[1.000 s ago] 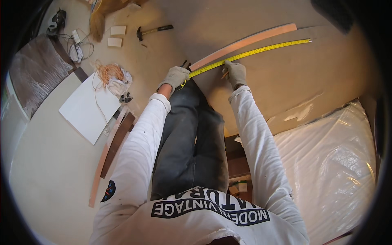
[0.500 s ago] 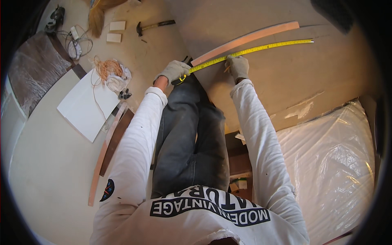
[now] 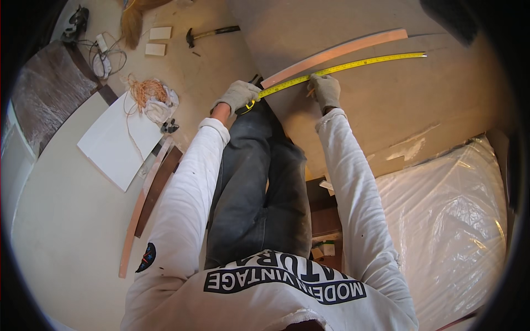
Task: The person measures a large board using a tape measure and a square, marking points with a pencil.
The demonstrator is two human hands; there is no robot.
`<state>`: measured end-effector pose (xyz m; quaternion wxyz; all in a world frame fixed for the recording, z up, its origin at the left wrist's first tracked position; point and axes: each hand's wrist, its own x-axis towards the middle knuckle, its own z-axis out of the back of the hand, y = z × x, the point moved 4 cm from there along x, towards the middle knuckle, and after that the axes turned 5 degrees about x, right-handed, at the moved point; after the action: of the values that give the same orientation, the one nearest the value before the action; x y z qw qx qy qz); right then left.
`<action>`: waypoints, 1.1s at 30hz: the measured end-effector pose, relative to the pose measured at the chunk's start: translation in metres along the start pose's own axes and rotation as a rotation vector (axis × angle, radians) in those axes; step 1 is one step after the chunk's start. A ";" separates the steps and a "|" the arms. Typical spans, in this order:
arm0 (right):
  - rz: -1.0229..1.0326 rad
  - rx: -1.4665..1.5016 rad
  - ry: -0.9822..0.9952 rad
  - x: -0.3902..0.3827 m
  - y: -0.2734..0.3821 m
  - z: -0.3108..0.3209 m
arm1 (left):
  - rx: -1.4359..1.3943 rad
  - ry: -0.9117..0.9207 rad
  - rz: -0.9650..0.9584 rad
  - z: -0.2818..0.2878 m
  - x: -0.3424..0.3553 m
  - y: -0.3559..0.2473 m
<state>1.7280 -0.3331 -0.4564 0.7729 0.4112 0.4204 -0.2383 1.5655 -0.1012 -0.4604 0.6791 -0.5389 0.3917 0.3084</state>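
Note:
My left hand, in a light work glove, is closed around the case of a tape measure. Its yellow blade stretches out to the right over a brown board surface, the free end uncovered. Also gloved, my right hand is closed beside the middle of the blade, at its near edge. A thin orange-brown pencil pokes out of those fingers, mostly hidden. Just beyond the blade, roughly along it, lies a narrow pinkish wood strip; its left end is near my left hand.
A hammer and two small white blocks lie on the floor at the far left. Closer in are a white panel, tangled orange cord and more strips. Clear plastic sheeting covers something at the right.
Both hands have shifted very slightly to the right along with the view. The grip on the tape measure is the same, and its blade stays stretched out beside the strip.

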 end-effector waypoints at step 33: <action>-0.050 0.030 0.035 -0.001 0.005 0.003 | -0.120 0.048 0.063 0.000 0.001 -0.001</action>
<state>1.7321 -0.3331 -0.4525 0.7530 0.4163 0.4403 -0.2568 1.5668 -0.1019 -0.4606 0.6257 -0.5735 0.4054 0.3395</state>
